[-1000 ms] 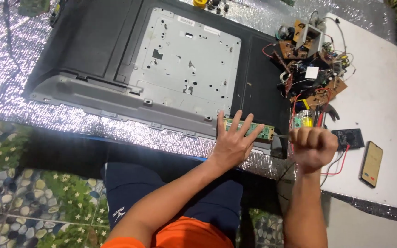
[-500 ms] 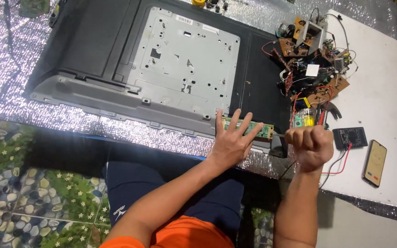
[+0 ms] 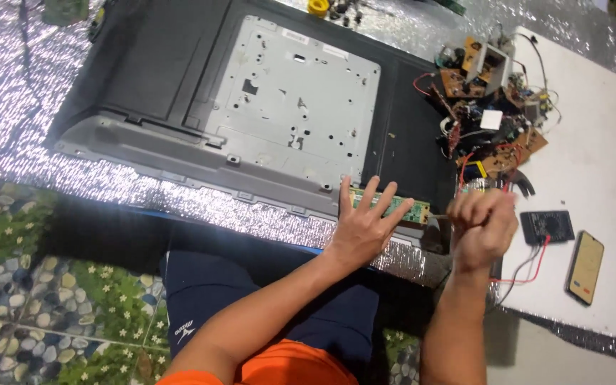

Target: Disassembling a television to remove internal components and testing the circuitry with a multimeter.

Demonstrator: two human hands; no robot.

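A large flat-screen set lies face down, showing its black back [image 3: 158, 64] and a grey metal plate [image 3: 294, 93]. A narrow green circuit board [image 3: 408, 208] sits at its near edge. My left hand [image 3: 361, 228] rests flat on that board with the fingers spread and holds nothing. My right hand [image 3: 483, 228] is a blurred fist just right of the board's end. It seems to grip a thin tool [image 3: 438, 217] whose tip points at the board.
The set lies on a silver foil sheet [image 3: 8, 85]. To the right a white board [image 3: 593, 142] carries a pile of loose circuit boards and wires [image 3: 490, 107], a black multimeter [image 3: 547, 227] with red and black leads, and a phone [image 3: 586, 267]. A pebble-patterned floor [image 3: 37, 299] is at my left.
My right fist has shifted a little left toward the green board's end and is now blurred by motion. My left hand stays spread on the board.
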